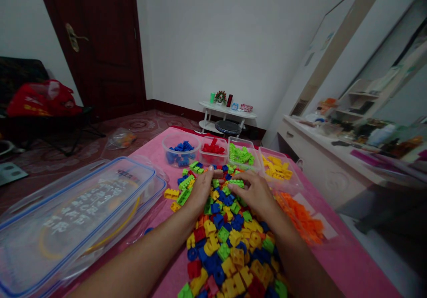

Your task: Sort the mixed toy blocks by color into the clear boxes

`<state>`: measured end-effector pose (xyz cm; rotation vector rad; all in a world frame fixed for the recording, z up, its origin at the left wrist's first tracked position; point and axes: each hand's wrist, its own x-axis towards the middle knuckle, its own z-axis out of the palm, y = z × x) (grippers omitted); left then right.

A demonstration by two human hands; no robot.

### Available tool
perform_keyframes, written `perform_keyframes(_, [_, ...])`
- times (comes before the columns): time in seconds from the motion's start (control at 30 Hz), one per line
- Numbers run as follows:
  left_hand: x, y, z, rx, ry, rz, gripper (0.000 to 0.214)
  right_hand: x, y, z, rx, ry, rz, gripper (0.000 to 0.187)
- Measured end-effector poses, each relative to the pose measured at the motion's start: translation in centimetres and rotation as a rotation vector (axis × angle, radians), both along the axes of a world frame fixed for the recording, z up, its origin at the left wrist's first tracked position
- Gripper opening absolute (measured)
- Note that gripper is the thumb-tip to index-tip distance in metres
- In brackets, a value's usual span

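A heap of mixed building blocks point(230, 244) in yellow, blue, green, red and orange spreads over a pink-covered table point(353, 262). On the far left part of the heap rests my left hand point(203, 186), thumb up and fingers stretched apart, with nothing seen in it. My right hand point(256, 190) is at the heap's far right, its thumb and fingers closed on either side of a green building block point(237, 183). Beyond the hands stand clear containers of blue blocks point(182, 152), red blocks point(213, 147), green blocks point(242, 155) and yellow blocks point(276, 168).
Orange blocks point(302, 220) lie at the right edge of the table. A large clear lidded box point(100, 209) with blue edging takes up the left side. Further off are a low white shelf point(227, 110), a dark stool point(227, 127) and a cluttered dresser point(320, 155) on the right.
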<state>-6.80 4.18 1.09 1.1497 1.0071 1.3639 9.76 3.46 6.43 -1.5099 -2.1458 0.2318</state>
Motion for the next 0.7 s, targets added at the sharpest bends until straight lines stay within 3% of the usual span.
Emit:
perform_keyframes(0.1, [0.1, 0.1, -0.1, 0.002, -0.008, 0.011, 0.06, -0.5, -0.2, -1.3, -0.051, -0.049, 0.079, 0.024])
perform_keyframes(0.23, [0.1, 0.0, 0.0, -0.023, -0.061, -0.037, 0.061, -0.7, 0.0, -2.1, -0.059, -0.007, 0.045, 0.014])
perform_keyframes(0.3, [0.1, 0.0, 0.0, -0.031, -0.075, -0.046, 0.061, -0.5, 0.2, -1.7, -0.138, 0.194, 0.038, 0.016])
perform_keyframes(0.5, [0.0, 0.2, -0.3, -0.024, -0.044, -0.017, 0.062, -0.1, -0.1, -0.6, -0.596, 1.008, 0.028, 0.025])
perform_keyframes(0.57, [0.0, 0.3, -0.3, -0.024, -0.046, -0.023, 0.062, 0.0, -0.2, -0.7, -0.621, 1.101, 0.029, 0.021])
perform_keyframes(0.7, [0.0, 0.1, 0.0, -0.036, -0.053, -0.035, 0.063, 0.9, 1.5, -1.3, -0.498, 1.148, 0.016, 0.02])
